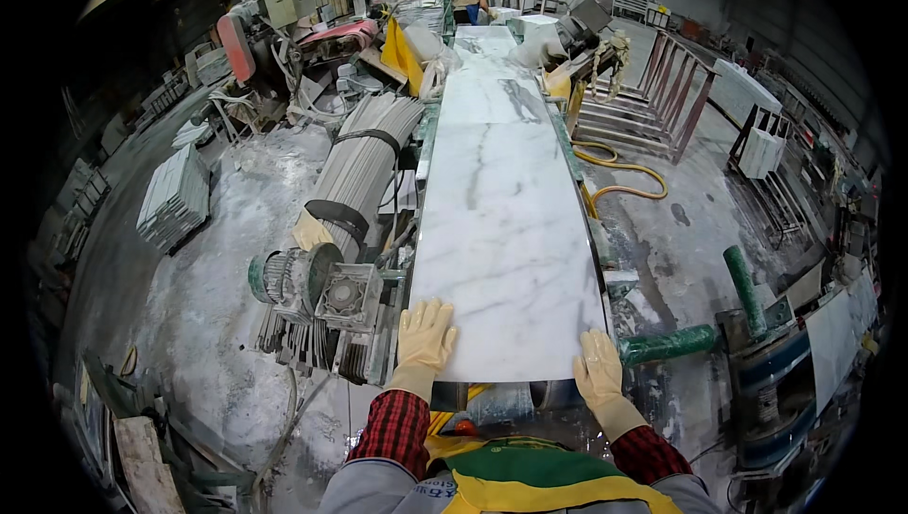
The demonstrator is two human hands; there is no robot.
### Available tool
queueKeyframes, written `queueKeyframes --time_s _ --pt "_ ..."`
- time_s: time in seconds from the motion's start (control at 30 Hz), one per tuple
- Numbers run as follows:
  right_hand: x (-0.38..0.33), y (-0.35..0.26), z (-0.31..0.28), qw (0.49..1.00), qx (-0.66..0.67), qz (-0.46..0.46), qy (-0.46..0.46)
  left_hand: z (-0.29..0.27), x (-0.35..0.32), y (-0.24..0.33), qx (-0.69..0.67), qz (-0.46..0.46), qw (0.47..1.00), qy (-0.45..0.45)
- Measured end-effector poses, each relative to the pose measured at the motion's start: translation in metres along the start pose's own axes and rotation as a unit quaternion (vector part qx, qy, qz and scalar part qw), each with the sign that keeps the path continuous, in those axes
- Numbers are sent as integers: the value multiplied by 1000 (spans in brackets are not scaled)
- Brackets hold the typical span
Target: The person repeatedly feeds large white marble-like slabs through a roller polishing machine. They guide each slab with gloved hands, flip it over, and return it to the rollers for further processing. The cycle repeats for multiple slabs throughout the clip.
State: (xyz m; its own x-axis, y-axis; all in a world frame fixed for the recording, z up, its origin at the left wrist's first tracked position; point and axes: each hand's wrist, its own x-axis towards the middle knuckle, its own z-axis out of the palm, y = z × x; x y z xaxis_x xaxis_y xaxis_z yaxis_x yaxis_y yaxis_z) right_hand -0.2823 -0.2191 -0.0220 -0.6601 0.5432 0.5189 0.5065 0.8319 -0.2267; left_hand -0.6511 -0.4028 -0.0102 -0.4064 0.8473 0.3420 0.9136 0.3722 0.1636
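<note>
A long white marble slab (506, 259) with grey veins lies flat on the conveyor in front of me, its near edge close to my body. My left hand (427, 336), in a cream rubber glove, rests on the slab's near left corner with its fingers stretched out. At the near right corner, my right hand (598, 369) in a matching glove lies against the slab's edge, fingers extended forward. Another veined marble piece (487, 88) lies beyond the slab, near the machine. Both of my forearms wear red-and-black checked sleeves.
An electric motor with gearbox (348, 296) sits left of the conveyor, beside a strapped bundle of long strips (364, 159). Green rollers (670, 345) stick out at the right. A yellow hose (624, 166) curls on the floor near a metal rack (653, 98). Another person (471, 1) stands at the far end.
</note>
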Motion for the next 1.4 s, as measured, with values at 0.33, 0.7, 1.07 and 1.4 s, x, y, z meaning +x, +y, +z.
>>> queueKeyframes --time_s 0.33,0.7,1.07,1.4 --pt "-20 4 4 1000 3 -5 -7 1 -12 0 -2 -10 1000 -7" --pt "-20 -5 -17 999 18 20 -41 -20 -35 13 5 30 999 -11" --pt "52 21 19 996 -21 24 -78 -7 1 9 20 12 995 -93" --pt "123 46 75 994 -51 67 -75 -4 36 10 38 -36 990 -134"
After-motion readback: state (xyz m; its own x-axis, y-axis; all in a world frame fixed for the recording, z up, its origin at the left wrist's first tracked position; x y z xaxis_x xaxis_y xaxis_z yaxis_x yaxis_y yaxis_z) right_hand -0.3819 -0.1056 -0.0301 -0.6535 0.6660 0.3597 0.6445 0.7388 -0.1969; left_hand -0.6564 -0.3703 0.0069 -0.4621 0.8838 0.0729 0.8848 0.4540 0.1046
